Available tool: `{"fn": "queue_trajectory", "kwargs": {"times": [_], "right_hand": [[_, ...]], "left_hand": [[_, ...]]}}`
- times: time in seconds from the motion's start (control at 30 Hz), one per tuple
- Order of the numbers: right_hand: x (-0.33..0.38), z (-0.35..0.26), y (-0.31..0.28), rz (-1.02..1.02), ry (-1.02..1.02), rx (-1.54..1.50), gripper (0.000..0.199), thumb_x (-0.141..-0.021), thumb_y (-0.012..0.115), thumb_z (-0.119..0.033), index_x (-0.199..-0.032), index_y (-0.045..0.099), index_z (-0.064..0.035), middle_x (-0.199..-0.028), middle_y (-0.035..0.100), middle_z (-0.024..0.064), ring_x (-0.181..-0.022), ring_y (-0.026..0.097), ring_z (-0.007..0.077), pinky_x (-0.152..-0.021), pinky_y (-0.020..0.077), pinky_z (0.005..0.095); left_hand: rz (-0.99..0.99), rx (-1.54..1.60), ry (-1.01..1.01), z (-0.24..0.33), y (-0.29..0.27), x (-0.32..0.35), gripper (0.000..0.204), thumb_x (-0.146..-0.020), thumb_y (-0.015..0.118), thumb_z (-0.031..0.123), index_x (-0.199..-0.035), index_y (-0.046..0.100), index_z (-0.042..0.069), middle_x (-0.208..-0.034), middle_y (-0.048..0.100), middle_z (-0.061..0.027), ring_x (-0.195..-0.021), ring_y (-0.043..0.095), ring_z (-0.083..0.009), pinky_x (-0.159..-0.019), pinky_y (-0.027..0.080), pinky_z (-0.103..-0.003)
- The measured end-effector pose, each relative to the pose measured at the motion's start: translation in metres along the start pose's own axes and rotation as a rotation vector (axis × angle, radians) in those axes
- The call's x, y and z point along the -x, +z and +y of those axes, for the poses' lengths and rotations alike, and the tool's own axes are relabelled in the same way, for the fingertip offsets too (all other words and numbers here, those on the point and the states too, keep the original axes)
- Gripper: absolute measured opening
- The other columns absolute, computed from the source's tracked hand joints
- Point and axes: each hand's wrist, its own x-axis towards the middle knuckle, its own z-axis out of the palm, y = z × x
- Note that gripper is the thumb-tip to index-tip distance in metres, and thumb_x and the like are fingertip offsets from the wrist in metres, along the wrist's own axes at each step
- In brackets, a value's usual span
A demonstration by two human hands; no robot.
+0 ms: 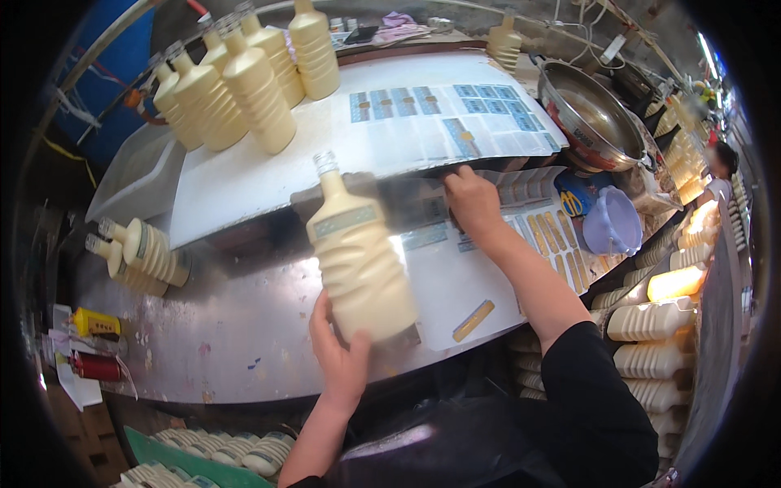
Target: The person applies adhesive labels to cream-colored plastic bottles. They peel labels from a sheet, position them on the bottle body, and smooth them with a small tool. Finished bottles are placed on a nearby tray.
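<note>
L hand point(342, 362) grasped base of cream ribbed plastic bottle point(362, 264) over grey metal desk point(211, 333); bottle's long axis ran away from body, neck tipped slightly L. R hand point(473, 202), farther off, curled R of bottle near edge of flat white board point(232, 187); couldn't tell if gripping anything.

Glare spots the metal table point(228, 342), the held bottle point(362, 260) blurs, and edges bow.

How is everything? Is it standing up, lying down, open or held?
Left hand: gripping the held bottle near its base.
Held bottle: neck up, slightly tilted.
Right hand: fingers bent; grip unclear.
Group of bottles: standing on the white board.
Metal basin: uncovered.
Gold strip: lying flat.
Upper label sheet: flat.
</note>
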Motion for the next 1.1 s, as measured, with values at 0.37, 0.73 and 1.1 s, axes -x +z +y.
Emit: {"fn": "queue_trajectory", "kwargs": {"times": [0.37, 0.73, 1.1], "right_hand": [[-0.005, -0.004, -0.016, 0.171, 0.551, -0.465, 0.018, -0.087, 0.063, -0.012, -0.095, 0.072, 0.0009, -0.084, 0.073, 0.0186, -0.082, 0.071, 0.0344, -0.073, 0.0522, 0.0432], [0.059, -0.156, -0.167, -0.783, 1.079, -1.619, 0.028, -0.102, 0.058, -0.026, -0.100, 0.071, -0.0015, -0.059, 0.054, 0.0007, -0.048, 0.047, 0.0089, -0.046, 0.0351, 0.0228], [0.075, -0.183, -0.187, -0.809, 1.233, -1.823, 0.034, -0.105, 0.055, -0.018, -0.131, 0.060, 0.0024, -0.098, 0.070, 0.0094, -0.057, 0.052, 0.0074, -0.050, 0.0418, 0.0204]], "left_hand": [[0.006, 0.067, -0.073, 0.002, 0.001, -0.002, 0.075, -0.084, 0.071, 0.012, -0.151, 0.039, -0.002, -0.147, 0.047, -0.0226, -0.139, 0.046, -0.0341, -0.117, 0.035, -0.045], [0.065, 0.140, -0.080, 0.012, -0.002, -0.003, 0.071, -0.087, 0.069, 0.013, -0.150, 0.040, -0.002, -0.140, 0.050, -0.0190, -0.130, 0.050, -0.0297, -0.113, 0.039, -0.045], [0.109, -0.144, -0.109, 0.037, 0.001, -0.028, 0.065, -0.080, 0.079, 0.024, -0.134, 0.052, 0.001, -0.129, 0.054, -0.0162, -0.126, 0.051, -0.0327, -0.110, 0.040, -0.045]]}}
